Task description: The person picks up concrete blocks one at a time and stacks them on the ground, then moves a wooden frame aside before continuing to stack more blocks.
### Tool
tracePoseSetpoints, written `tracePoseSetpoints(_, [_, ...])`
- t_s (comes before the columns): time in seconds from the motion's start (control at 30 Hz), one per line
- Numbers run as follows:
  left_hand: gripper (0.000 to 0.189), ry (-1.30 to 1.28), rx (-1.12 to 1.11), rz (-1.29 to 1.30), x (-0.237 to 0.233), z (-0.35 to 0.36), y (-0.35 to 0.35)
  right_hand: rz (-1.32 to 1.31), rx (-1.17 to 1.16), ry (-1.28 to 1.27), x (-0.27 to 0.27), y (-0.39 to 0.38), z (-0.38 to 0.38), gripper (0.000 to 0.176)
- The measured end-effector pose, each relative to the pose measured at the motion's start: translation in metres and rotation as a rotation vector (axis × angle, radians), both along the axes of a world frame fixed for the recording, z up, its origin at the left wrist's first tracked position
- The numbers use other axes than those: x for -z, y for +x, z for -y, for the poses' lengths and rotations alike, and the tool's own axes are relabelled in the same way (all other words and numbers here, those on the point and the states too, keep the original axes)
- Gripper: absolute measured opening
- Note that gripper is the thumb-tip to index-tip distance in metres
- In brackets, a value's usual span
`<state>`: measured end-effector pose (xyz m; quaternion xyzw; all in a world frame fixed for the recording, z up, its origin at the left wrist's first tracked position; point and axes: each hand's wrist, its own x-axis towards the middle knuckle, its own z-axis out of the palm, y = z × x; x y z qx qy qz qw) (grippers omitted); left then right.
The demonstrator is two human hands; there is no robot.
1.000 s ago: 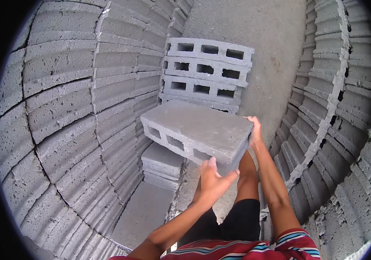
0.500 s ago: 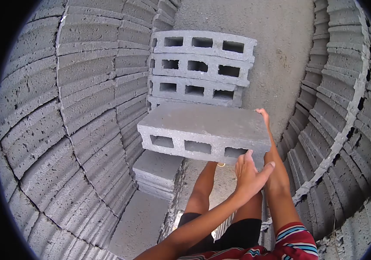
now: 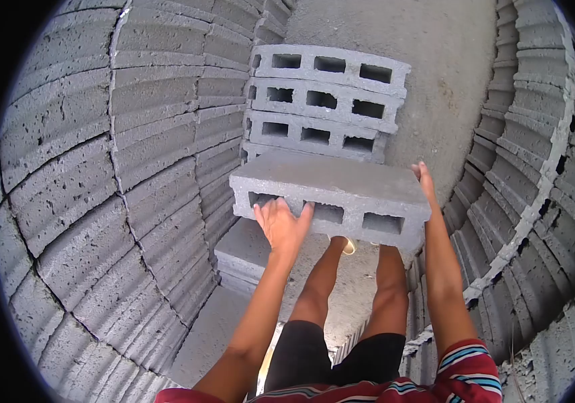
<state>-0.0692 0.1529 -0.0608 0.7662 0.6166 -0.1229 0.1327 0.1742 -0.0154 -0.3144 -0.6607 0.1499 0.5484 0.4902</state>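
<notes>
A grey concrete block lies with its smooth face up and three hollow openings toward me, in front of a stack of similar blocks. My left hand grips the block's near side, its fingers at the left opening and its thumb at the middle one. At the block's right end is my right hand, its fingers extended against the far right corner and its palm side partly hidden. Whether the block rests on anything underneath is hidden.
Walls of stacked ribbed blocks rise on the left and right. Lower blocks sit at the lower left, beside my legs. Sandy ground shows behind the stack.
My left hand has moved left along the near side, from the right opening to the left and middle ones. My right hand's fingers have straightened at the right end.
</notes>
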Motion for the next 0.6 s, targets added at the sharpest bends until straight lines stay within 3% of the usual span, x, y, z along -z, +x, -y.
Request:
tracePoseSetpoints(0.1, [0.050, -0.140, -0.082, -0.040, -0.008, -0.013, 0.007, 0.039, 0.139, -0.114, -0.120, 0.001, -0.004, 0.079])
tracePoseSetpoints(0.17, [0.050, -0.139, -0.094, -0.060, -0.008, -0.016, 0.008, 0.074, 0.001, -0.010, -0.177, -0.015, 0.012, 0.081])
tracePoseSetpoints(0.23, [0.050, -0.179, -0.107, -0.061, -0.012, -0.019, 0.011, 0.203, -0.286, 0.022, -0.232, -0.033, 0.012, 0.083])
tracePoseSetpoints(0.3, [0.046, -0.200, -0.099, -0.030, -0.008, -0.021, 0.006, 0.509, -0.620, -0.207, -0.232, -0.053, 0.023, 0.086])
tracePoseSetpoints(0.33, [0.045, -0.226, -0.104, -0.015, -0.008, -0.023, 0.005, 0.534, -0.537, -0.122, -0.259, -0.058, -0.005, 0.083])
tracePoseSetpoints(0.43, [0.043, -0.255, -0.138, 0.046, -0.006, -0.018, -0.002, 0.594, -0.492, -0.446, -0.256, -0.063, -0.027, 0.071])
tracePoseSetpoints(0.47, [0.042, -0.245, -0.149, 0.076, -0.003, -0.020, -0.001, 0.659, -0.478, -0.511, -0.256, -0.065, -0.033, 0.056])
tracePoseSetpoints(0.6, [0.035, -0.250, -0.131, 0.097, -0.002, -0.021, -0.004, 0.797, -0.452, -0.619, -0.249, -0.074, -0.033, 0.046])
